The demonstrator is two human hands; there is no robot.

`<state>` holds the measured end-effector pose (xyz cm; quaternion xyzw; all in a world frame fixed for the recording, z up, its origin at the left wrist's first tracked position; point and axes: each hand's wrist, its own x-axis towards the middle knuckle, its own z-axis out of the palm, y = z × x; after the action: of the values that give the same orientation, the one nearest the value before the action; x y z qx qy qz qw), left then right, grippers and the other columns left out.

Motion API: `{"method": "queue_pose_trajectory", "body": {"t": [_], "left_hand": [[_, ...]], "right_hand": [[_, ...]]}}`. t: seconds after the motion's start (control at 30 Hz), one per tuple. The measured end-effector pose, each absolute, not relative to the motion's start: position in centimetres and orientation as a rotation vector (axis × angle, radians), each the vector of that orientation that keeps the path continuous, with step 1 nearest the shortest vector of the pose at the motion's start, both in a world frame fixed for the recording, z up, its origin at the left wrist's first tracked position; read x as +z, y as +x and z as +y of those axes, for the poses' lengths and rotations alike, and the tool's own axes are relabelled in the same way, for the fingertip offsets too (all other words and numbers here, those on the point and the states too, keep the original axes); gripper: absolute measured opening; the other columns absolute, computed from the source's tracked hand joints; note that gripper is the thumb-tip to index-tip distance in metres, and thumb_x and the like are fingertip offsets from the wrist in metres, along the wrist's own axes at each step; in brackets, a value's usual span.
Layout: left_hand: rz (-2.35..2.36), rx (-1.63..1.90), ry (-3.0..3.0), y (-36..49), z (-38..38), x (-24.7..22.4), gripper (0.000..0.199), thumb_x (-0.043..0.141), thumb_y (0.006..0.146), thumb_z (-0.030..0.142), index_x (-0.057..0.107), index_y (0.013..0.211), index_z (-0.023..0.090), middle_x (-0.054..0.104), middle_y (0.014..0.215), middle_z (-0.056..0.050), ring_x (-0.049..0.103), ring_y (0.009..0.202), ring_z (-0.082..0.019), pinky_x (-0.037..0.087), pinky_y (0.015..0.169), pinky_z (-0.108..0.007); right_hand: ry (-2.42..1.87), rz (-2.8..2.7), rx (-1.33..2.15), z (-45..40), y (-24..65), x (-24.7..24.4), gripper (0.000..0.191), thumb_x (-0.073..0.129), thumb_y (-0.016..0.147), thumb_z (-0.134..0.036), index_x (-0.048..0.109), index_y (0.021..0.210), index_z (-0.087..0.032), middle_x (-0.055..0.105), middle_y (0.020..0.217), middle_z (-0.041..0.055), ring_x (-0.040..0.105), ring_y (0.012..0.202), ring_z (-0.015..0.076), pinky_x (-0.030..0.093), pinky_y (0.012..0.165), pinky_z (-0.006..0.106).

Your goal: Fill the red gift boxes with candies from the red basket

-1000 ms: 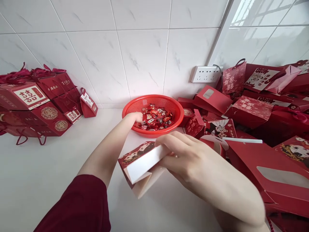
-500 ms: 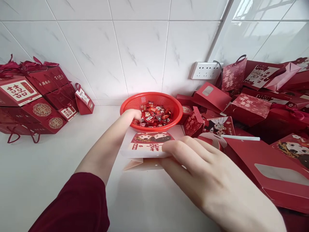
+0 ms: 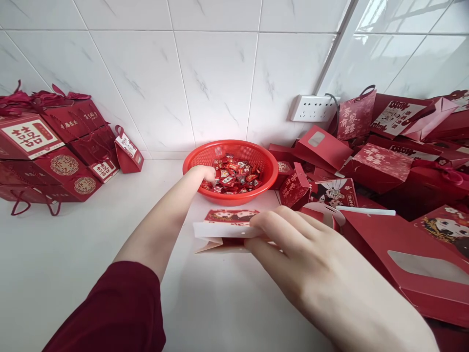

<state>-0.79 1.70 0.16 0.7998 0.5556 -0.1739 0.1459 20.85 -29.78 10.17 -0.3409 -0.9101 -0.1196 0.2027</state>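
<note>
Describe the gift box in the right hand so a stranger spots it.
Find the red basket of wrapped sweets before the tiled wall. Nearer the viewer, the right hand grips the gift box. Unlike the boxes heaped to the right, it alone is held, its white flap facing the viewer.

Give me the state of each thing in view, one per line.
Bag: open, held by its edge
Right hand: pinching the bag
Basket: upright, partly filled
Candies: wrapped, loose in the basket
Left hand: in the basket, partly hidden
Left boxes: stacked
Small box: upright, beside them
Right boxes: jumbled in a pile
</note>
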Motion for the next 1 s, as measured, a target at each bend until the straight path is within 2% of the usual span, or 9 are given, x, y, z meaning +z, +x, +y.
{"method": "queue_pose_trajectory", "body": {"t": [0.13,0.23,0.37,0.5,0.67,0.87,1.0], "left_hand": [[1.614,-0.578,2.321,-0.8,2.6,-0.1,0.034,0.059,0.094,0.034,0.058,0.122,0.015,0.060,0.122,-0.010,0.061,0.105,-0.022,0.054,0.088,-0.043],[1.605,-0.554,2.364,-0.9,3.0,-0.4,0.035,0.059,0.094,0.034,0.058,0.124,0.016,0.059,0.125,-0.010,0.061,0.107,-0.023,0.053,0.090,-0.043],[1.589,-0.570,2.369,-0.9,3.0,-0.6,0.034,0.059,0.094,0.034,0.058,0.123,0.016,0.059,0.124,-0.010,0.061,0.106,-0.022,0.054,0.089,-0.043],[1.569,-0.596,2.366,-0.7,2.7,-0.4,0.033,0.059,0.094,0.034,0.059,0.121,0.016,0.060,0.121,-0.010,0.062,0.104,-0.022,0.054,0.088,-0.042],[1.566,-0.612,2.352,-0.5,2.6,-0.3,0.034,0.059,0.094,0.034,0.058,0.122,0.016,0.060,0.123,-0.010,0.061,0.105,-0.022,0.054,0.089,-0.043],[1.596,-0.695,2.269,-0.5,2.8,-0.4,0.033,0.059,0.094,0.035,0.059,0.120,0.016,0.060,0.122,-0.009,0.061,0.105,-0.022,0.054,0.089,-0.042],[1.652,-0.753,2.173,-0.5,2.5,-0.1,0.034,0.059,0.094,0.036,0.060,0.120,0.015,0.061,0.120,-0.009,0.062,0.103,-0.022,0.054,0.087,-0.042]], "right_hand": [[-0.975,-2.659,-0.218,-29.1,20.8,9.2,0.015,0.066,0.080,-0.005,0.060,0.073,-0.016,0.056,0.081,0.0029,0.048,0.068,0.0178,0.039,0.056,0.033],[-0.981,-2.725,-0.114,-28.5,20.6,8.7,0.014,0.065,0.084,-0.008,0.061,0.074,-0.017,0.055,0.078,0.0021,0.047,0.066,0.0175,0.038,0.056,0.033],[-1.013,-2.745,-0.024,-27.4,20.4,8.3,0.014,0.055,0.092,-0.010,0.065,0.085,-0.017,0.055,0.078,0.0018,0.047,0.064,0.0160,0.036,0.057,0.032],[-1.040,-2.701,0.052,-26.3,20.4,8.1,0.013,0.053,0.095,-0.016,0.065,0.096,-0.019,0.055,0.083,0.0017,0.051,0.071,0.0170,0.040,0.065,0.033],[-0.986,-2.721,0.094,-26.6,20.6,8.3,0.041,0.057,0.088,-0.011,0.056,0.128,-0.019,0.058,0.096,0.0053,0.055,0.089,0.0201,0.046,0.079,0.035],[-1.009,-2.727,0.010,-28.3,20.3,8.1,0.027,0.059,0.085,-0.012,0.064,0.111,-0.014,0.057,0.097,0.0086,0.056,0.090,0.0220,0.049,0.079,0.038],[-1.057,-2.699,-0.121,-28.6,20.0,8.1,0.025,0.058,0.085,-0.012,0.064,0.109,-0.013,0.057,0.101,0.0111,0.056,0.096,0.0252,0.050,0.080,0.040]]}}
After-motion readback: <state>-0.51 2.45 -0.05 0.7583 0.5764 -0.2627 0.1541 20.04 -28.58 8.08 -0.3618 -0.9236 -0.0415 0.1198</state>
